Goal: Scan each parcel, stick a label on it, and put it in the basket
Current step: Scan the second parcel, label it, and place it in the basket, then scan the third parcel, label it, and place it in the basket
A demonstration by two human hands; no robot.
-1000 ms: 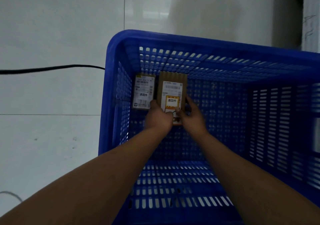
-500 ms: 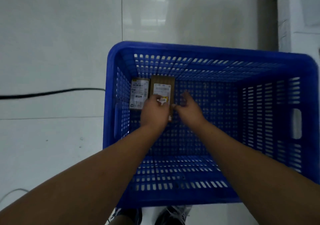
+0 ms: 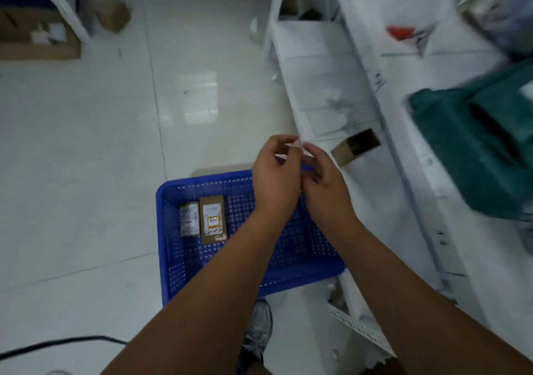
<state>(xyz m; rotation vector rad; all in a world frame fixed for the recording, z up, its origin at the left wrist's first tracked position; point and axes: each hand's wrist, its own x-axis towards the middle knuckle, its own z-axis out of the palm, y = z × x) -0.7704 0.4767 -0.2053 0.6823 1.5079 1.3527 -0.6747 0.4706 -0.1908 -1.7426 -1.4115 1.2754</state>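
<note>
Two labelled parcels, a small one and a larger one, are seen lying side by side in the far-left corner of the blue basket. Above its far-right rim, the left hand and right hand are held together, fingertips pinching a small white scrap, well apart from the parcels.

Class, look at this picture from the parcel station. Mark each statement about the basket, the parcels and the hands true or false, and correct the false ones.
1. Two parcels lie in the blue basket. True.
2. The basket stands on a shelf. False: it stands on the floor.
3. Both hands are raised together above the basket. True: left hand, right hand.
4. The parcels lie against the basket's right wall. False: they lie near its left wall.
5. Each parcel shows a label on top. True.
</note>
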